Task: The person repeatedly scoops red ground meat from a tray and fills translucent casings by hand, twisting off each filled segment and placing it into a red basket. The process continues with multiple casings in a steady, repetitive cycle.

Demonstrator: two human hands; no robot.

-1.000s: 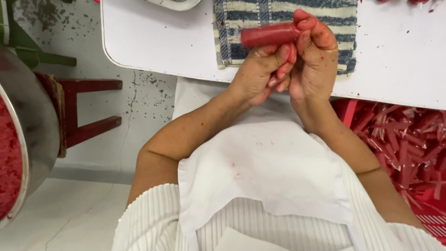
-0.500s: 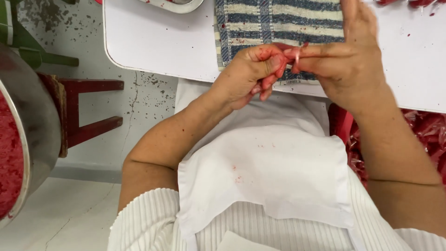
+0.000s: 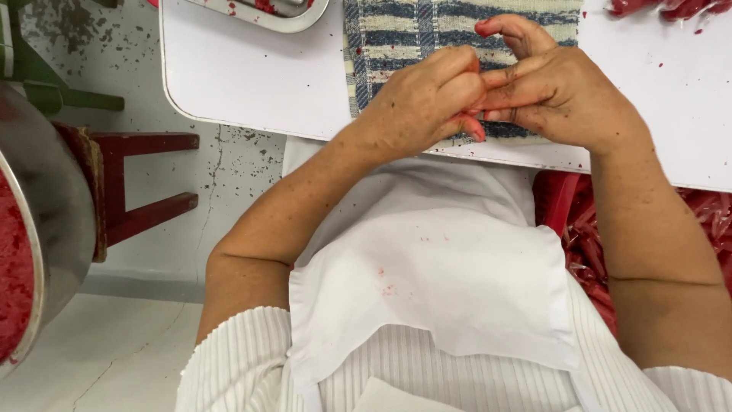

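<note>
Both hands meet over the near edge of a white table [image 3: 244,76], above a blue-and-cream striped towel [image 3: 396,30]. My left hand [image 3: 419,99] is curled shut around the outstretched fingers of my right hand [image 3: 557,91]. The right hand's index finger is crooked upward and its tip is stained red. Red smears also mark the other fingertips. No object shows between the hands; the inside of the left fist is hidden.
A metal tray [image 3: 282,15] sits at the table's far edge, and red pieces [image 3: 663,8] lie at the top right. A large metal bowl of red mass [image 3: 46,229] stands at left beside a red stool [image 3: 130,183]. Red plastic wrappers [image 3: 709,214] are piled at right. A white apron [image 3: 435,290] covers my lap.
The red roll held in both hands a second ago is gone from view. The right hand reached out over the towel, then came back, and the left hand closed over its fingers.
</note>
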